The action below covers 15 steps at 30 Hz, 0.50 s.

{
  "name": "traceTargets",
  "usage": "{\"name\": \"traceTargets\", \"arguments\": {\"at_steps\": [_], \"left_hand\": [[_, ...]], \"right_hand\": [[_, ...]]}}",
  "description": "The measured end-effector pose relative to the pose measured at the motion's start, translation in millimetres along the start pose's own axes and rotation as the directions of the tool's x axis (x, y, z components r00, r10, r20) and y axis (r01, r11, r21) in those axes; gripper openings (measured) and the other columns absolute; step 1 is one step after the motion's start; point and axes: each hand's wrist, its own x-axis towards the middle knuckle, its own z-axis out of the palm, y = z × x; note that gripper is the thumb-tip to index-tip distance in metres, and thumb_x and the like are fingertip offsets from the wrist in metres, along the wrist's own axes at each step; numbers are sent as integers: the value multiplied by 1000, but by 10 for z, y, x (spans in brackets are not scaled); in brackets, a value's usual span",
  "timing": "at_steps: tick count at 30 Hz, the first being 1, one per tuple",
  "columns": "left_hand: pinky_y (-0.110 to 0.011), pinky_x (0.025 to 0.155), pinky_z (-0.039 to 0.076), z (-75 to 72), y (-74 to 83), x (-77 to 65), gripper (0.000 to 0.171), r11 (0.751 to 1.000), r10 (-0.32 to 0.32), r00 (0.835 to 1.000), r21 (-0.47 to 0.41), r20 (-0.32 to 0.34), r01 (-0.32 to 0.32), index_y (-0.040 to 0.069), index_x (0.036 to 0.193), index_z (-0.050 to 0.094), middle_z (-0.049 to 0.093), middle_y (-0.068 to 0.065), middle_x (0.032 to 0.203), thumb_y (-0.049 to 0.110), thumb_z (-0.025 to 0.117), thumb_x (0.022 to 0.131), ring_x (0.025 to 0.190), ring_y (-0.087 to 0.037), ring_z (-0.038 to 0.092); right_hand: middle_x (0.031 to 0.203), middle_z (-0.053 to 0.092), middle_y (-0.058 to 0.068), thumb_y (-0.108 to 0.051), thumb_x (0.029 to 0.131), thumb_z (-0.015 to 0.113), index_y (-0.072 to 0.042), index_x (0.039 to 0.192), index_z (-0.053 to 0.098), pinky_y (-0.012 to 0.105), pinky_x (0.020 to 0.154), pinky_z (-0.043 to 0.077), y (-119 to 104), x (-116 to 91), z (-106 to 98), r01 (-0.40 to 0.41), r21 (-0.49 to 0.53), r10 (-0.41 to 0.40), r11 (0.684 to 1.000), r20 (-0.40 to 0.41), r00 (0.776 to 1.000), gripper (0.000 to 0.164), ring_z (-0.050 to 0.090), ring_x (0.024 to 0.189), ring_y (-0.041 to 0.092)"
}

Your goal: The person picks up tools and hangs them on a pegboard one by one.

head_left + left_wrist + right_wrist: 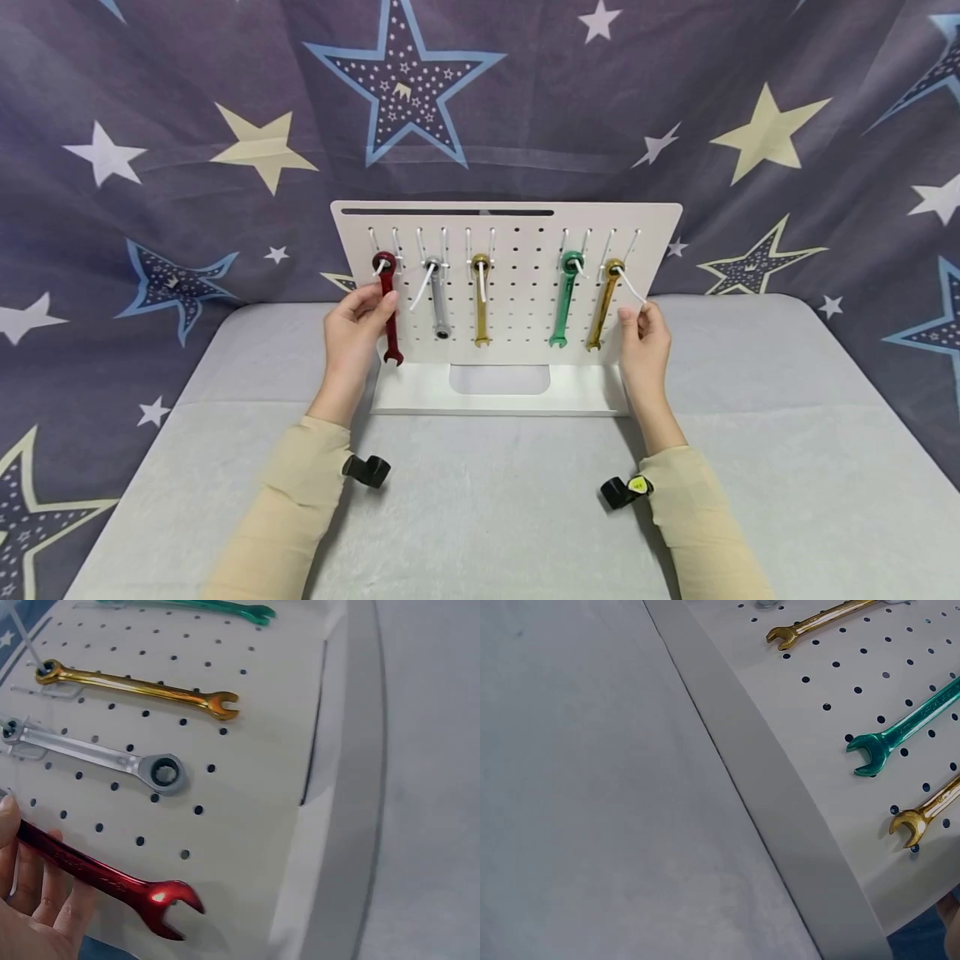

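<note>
My left hand (352,333) is at the left side of a white pegboard (517,325), pinching a red combination wrench (390,321) between thumb and fingers. That wrench's ring end is still on a white hook, and its open jaw points down. In the left wrist view, the fingers lie behind the red shaft (90,870). My right hand (645,350) grips the board's right edge, thumb on the front; in the right wrist view only a bit of finger (950,922) shows past the edge. Beside it hangs a gold wrench (602,308).
Also hanging on hooks are a silver double-ring wrench (439,304), another gold wrench (481,308) and a green wrench (565,304). White hooks (633,285) jut forward. The board's base (420,396) stands on a grey-covered table (487,500), before a star-patterned curtain (525,125).
</note>
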Motion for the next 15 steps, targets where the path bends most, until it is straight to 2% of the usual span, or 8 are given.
{"name": "traceTargets", "arguments": {"at_steps": [5,11,15], "left_hand": [[-16,68,51,-53,-117,-40,17,1000,16,1000,-6,12,-16,-1,103,70,68,9,84,11,74,91,73,-3,64],[-18,73,52,-108,-238,-102,26,997,-36,999,64,26,34,-8,112,66,66,7,89,9,71,93,78,-2,64],[-20,76,54,-162,-279,-156,30,993,-65,997,100,40,61,-11,117,64,66,3,93,8,68,94,81,-3,64]], "right_hand": [[107,66,29,-13,99,58,14,113,56,13,72,44,28,12,0,10,7,-10,1000,-3,1000,31,57,83,1],[113,63,32,-9,101,55,16,116,53,13,74,44,10,10,-14,-28,-37,29,999,16,999,29,56,87,3],[116,63,30,-12,101,54,14,118,53,15,76,44,20,11,-29,-54,-49,56,997,30,998,31,56,90,6]]}}
